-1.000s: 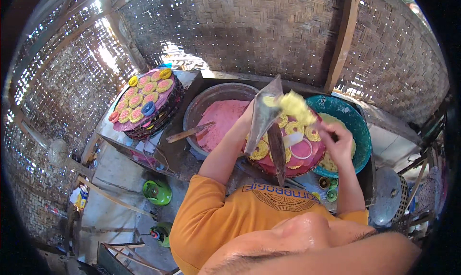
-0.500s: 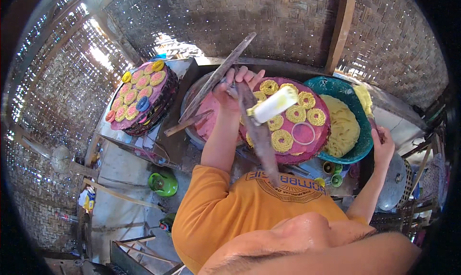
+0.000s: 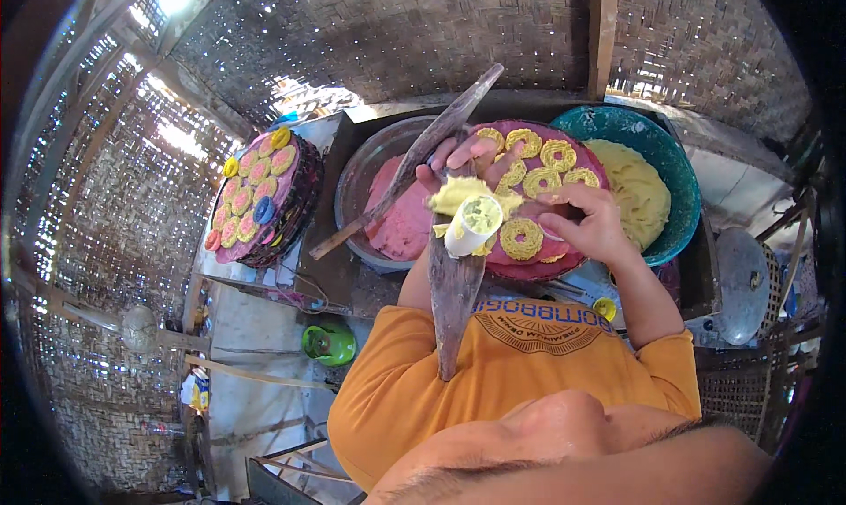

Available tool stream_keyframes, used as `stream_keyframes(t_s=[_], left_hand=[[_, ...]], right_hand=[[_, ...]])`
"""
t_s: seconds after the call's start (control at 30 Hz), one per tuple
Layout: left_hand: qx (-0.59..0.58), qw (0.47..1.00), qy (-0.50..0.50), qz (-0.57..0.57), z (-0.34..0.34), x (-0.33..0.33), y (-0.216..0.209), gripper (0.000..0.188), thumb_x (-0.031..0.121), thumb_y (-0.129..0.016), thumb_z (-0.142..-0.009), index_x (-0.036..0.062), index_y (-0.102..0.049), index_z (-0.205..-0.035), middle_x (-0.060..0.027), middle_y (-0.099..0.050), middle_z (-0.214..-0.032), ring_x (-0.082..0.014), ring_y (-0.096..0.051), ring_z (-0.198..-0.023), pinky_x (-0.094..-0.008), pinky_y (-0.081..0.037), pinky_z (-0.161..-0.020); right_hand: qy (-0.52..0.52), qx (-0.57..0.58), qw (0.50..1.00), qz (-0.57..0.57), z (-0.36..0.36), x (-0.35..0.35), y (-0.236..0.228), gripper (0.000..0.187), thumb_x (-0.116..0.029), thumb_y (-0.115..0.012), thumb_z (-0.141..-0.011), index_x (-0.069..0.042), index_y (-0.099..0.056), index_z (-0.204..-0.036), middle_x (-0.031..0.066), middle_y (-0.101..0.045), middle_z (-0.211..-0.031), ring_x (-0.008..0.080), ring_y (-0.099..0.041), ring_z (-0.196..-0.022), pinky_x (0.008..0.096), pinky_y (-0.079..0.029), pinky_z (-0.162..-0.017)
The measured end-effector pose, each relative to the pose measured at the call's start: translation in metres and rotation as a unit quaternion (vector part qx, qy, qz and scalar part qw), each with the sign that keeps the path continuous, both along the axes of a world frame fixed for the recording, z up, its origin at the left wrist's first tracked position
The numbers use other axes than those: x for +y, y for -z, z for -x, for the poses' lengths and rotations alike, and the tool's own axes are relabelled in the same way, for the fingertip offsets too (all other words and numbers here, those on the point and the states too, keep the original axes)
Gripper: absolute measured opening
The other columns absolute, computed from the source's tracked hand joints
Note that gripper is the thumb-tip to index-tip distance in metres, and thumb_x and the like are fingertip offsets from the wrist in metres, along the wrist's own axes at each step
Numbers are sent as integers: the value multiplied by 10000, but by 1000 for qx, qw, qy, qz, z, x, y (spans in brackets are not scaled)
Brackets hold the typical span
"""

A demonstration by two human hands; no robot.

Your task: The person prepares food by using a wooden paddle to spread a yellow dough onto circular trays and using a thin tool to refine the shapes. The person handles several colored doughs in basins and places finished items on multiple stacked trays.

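My left hand [image 3: 460, 157] is closed on a wooden press with long, rough lever arms [image 3: 445, 144]. A white cylinder [image 3: 471, 227] is set in the press, its mouth tilted up toward me with yellow dough in it. My right hand [image 3: 592, 225] pinches a spatula, its handle mostly covered by my fingers. A lump of yellow dough [image 3: 458, 195] on the spatula's end lies against the cylinder's rim. Below both hands, yellow ridged dough rings [image 3: 522, 239] lie on a stack of round pink trays [image 3: 586, 157].
At the right sits a teal basin [image 3: 687, 183] of yellow dough [image 3: 648, 210]; at the left, a grey basin [image 3: 352, 192] with pink dough [image 3: 401, 227]. Farther left stands another tray stack [image 3: 295, 214] with pink-and-yellow pieces. A green gas cylinder [image 3: 330, 345] is below the counter.
My right hand has swung left from beside the teal basin, carrying the dough on the spatula to the cylinder. The press has turned, so the cylinder's mouth now points upward.
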State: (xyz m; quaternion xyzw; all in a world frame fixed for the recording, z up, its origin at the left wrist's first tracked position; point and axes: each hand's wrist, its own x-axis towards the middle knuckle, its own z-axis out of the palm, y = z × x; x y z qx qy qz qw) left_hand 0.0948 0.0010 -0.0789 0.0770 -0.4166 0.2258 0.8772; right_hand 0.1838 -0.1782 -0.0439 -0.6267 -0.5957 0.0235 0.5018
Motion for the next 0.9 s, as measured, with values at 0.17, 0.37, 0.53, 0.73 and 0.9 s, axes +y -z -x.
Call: stream_keyframes(t_s=[0.17, 0.37, 0.53, 0.73, 0.9], left_hand=[[-16, 1000, -12, -17, 7, 8, 5, 206, 350, -710, -738, 227, -546, -760, 54, -535, -834, -204, -449, -1088, -571, -23, -1080], [17, 999, -22, 19, 15, 21, -3, 287, 206, -781, -636, 206, -495, -616, 72, -502, -709, -153, -481, -930, -525, -82, -1092], [14, 996, -71, 43, 15, 29, -2, 251, 220, -775, -646, 220, -524, -630, 86, -527, -727, -138, -485, -920, -557, -80, -1080], [9, 968, -232, -90, 24, 65, -9, 164, 263, -662, -701, 182, -521, -725, 1, -512, -833, -223, -460, -1023, -557, -121, -1080], [-34, 926, -315, -205, -6, 40, -55, 201, 286, -707, -678, 179, -540, -712, 6, -494, -817, -218, -455, -965, -518, -156, -1076]], right_hand=[[-51, 23, 998, 0, -15, -9, 25, 240, -116, -736, -676, -50, -661, -894, 96, -657, -821, 194, -644, -724, 280, -491, -631], [-70, 16, 997, 34, -16, -42, 25, 218, -54, -733, -652, -14, -648, -848, 92, -665, -806, 165, -647, -728, 261, -494, -635], [-38, 238, 971, 2, -32, -77, 18, 218, -23, -707, -681, 23, -619, -875, 81, -659, -840, 132, -631, -746, 257, -487, -681], [374, -114, 907, 153, -87, -121, 11, 317, -178, -613, -809, -39, -586, -1094, 129, -583, -1108, 258, -564, -987, 348, -423, -854], [-104, 309, 945, -21, -20, -46, 29, 845, -683, -398, -791, 8, -406, -1278, 143, -485, -1254, 251, -442, -1127, 392, -299, -988]])
